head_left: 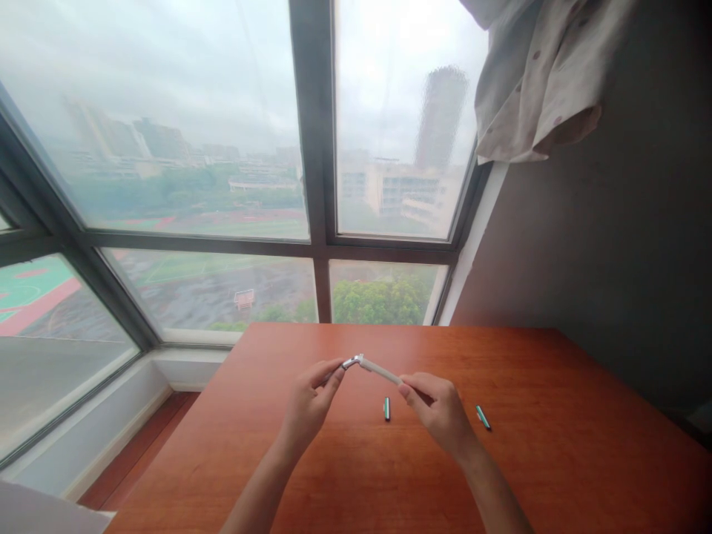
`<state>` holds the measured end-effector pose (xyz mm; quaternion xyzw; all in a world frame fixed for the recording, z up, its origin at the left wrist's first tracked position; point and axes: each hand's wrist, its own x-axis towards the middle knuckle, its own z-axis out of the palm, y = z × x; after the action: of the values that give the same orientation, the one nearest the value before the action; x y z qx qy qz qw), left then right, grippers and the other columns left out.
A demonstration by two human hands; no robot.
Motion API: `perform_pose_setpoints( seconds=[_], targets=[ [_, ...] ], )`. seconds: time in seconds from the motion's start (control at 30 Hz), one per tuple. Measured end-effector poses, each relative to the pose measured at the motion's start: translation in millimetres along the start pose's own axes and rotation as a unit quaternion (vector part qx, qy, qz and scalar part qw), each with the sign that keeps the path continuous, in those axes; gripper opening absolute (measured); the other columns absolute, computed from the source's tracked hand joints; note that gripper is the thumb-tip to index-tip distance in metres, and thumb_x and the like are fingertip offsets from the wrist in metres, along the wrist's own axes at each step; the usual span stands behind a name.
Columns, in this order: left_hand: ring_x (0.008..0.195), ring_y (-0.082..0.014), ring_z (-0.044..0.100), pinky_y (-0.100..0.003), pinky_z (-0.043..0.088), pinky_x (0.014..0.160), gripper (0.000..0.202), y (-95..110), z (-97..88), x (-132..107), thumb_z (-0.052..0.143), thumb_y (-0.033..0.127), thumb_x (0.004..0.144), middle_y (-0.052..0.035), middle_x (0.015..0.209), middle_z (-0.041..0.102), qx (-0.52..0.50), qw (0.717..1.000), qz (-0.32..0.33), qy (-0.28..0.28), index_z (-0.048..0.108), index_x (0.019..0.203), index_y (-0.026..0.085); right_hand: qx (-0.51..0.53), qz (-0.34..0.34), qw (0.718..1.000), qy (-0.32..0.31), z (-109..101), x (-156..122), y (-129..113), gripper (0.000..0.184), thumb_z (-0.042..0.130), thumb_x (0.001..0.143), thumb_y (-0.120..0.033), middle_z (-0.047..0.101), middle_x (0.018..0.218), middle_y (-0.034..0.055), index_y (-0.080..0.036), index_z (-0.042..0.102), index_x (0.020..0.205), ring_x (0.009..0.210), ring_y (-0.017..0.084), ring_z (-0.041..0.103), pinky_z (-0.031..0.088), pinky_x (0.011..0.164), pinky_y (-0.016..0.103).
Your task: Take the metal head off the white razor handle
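Above the reddish-brown table (556, 415) I hold a slim white stick-shaped object (380, 369) with a silver metal end. My left hand (308, 404) pinches the silver end with closed fingertips. My right hand (439, 408) grips the white end, fingers closed round it. Two small teal cylinders lie on the table: one (386, 409) between my hands, the other (483, 417) just right of my right hand. I cannot tell what the white object is.
The table stands against a large dark-framed window (317, 245) looking out over a city. A dark wall (612, 245) runs along the right, with a pale spotted cloth (534, 81) hanging at the top. A white sill and floor lie to the left.
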<state>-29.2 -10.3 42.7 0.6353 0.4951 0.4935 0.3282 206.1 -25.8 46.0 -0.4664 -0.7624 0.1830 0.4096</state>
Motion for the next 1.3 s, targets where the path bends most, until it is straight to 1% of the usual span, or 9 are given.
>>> perform_pose_setpoints(
  seconds=[0.3, 0.4, 0.5, 0.63, 0.73, 0.93, 1.03, 1.13, 1.3],
  targets=[
    [0.092, -0.0236, 0.063, -0.03, 0.048, 0.078, 0.027, -6.0, 1.0, 0.2, 0.056, 0.036, 0.083, -0.0073, 0.1, 0.071, 0.008, 1.0, -0.01, 0.004, 0.069, 0.101, 0.02, -0.035, 0.007, 0.999, 0.029, 3.3, -0.4, 11.1, 0.026, 0.048, 0.09, -0.032, 0.063, 0.068, 0.0032, -0.019, 0.069, 0.083, 0.059, 0.015, 0.054, 0.037, 0.055, 0.024],
    [0.081, -0.0215, 0.062, -0.027, 0.047, 0.07, 0.028, -4.9, 2.6, 0.3, 0.054, 0.038, 0.084, -0.006, 0.088, 0.069, 0.013, 1.0, -0.018, 0.014, 0.068, 0.1, 0.019, -0.04, 0.006, 0.998, 0.042, 5.0, -0.4, 11.0, 0.024, 0.05, 0.09, -0.031, 0.062, 0.067, 0.0029, -0.019, 0.069, 0.083, 0.059, 0.014, 0.054, 0.038, 0.055, 0.023],
    [0.066, -0.0169, 0.055, -0.025, 0.042, 0.061, 0.028, -5.9, 7.3, -0.7, 0.052, 0.038, 0.085, -0.0023, 0.073, 0.061, 0.02, 0.999, -0.025, 0.024, 0.067, 0.097, 0.019, -0.027, 0.0, 0.999, 0.047, 8.8, -1.1, 8.8, 0.023, 0.05, 0.09, -0.032, 0.062, 0.068, 0.0026, -0.019, 0.068, 0.084, 0.059, 0.014, 0.054, 0.038, 0.055, 0.022],
    [0.064, -0.0144, 0.05, -0.025, 0.042, 0.062, 0.03, -9.0, 16.2, -2.9, 0.05, 0.036, 0.085, -0.0006, 0.071, 0.054, -0.053, 0.998, -0.038, -0.011, 0.065, 0.104, 0.018, -0.055, -0.005, 0.997, 0.055, 15.1, -2.3, 6.4, 0.023, 0.05, 0.089, -0.032, 0.059, 0.063, 0.0013, -0.02, 0.069, 0.084, 0.055, 0.013, 0.051, 0.037, 0.054, 0.022],
    [0.063, -0.0136, 0.047, -0.025, 0.041, 0.059, 0.033, -9.0, 20.1, -3.6, 0.051, 0.037, 0.084, -0.0003, 0.07, 0.051, -0.102, 0.993, -0.062, -0.02, 0.064, 0.106, 0.016, -0.061, 0.001, 0.995, 0.08, 17.6, -2.9, 5.8, 0.021, 0.051, 0.089, -0.031, 0.06, 0.065, 0.0017, -0.021, 0.07, 0.087, 0.056, 0.013, 0.051, 0.038, 0.056, 0.022],
    [0.062, -0.0132, 0.045, -0.025, 0.039, 0.059, 0.036, -2.7, 21.0, -4.4, 0.054, 0.036, 0.083, -0.0001, 0.07, 0.051, -0.133, 0.988, -0.081, -0.013, 0.063, 0.11, 0.016, -0.021, 0.009, 0.996, 0.092, 16.0, -3.2, 3.3, 0.022, 0.051, 0.089, -0.031, 0.062, 0.069, 0.0032, -0.02, 0.07, 0.088, 0.06, 0.014, 0.055, 0.041, 0.057, 0.023],
    [0.062, -0.0132, 0.046, -0.025, 0.039, 0.059, 0.037, 0.7, 22.9, -6.0, 0.055, 0.037, 0.082, -0.0004, 0.07, 0.052, -0.151, 0.984, -0.089, -0.021, 0.063, 0.111, 0.015, -0.004, 0.014, 0.995, 0.104, 15.0, -2.5, 3.6, 0.022, 0.051, 0.089, -0.031, 0.064, 0.072, 0.004, -0.019, 0.069, 0.088, 0.064, 0.015, 0.059, 0.043, 0.061, 0.023],
    [0.061, -0.0128, 0.045, -0.025, 0.038, 0.058, 0.04, 2.6, 24.1, -7.1, 0.057, 0.039, 0.081, -0.0005, 0.07, 0.052, -0.167, 0.981, -0.098, -0.028, 0.063, 0.112, 0.015, -0.01, 0.012, 0.994, 0.109, 14.1, -1.8, 6.3, 0.021, 0.052, 0.089, -0.031, 0.066, 0.075, 0.0045, -0.019, 0.07, 0.088, 0.067, 0.016, 0.061, 0.045, 0.063, 0.024],
    [0.062, -0.0124, 0.043, -0.024, 0.037, 0.058, 0.044, 3.4, 23.6, -6.7, 0.06, 0.042, 0.079, -0.0006, 0.071, 0.051, -0.187, 0.976, -0.112, -0.023, 0.062, 0.114, 0.015, -0.021, 0.017, 0.992, 0.123, 12.4, -1.4, 7.7, 0.022, 0.051, 0.089, -0.03, 0.066, 0.073, 0.0042, -0.019, 0.07, 0.088, 0.065, 0.016, 0.061, 0.045, 0.062, 0.024]
  ],
)
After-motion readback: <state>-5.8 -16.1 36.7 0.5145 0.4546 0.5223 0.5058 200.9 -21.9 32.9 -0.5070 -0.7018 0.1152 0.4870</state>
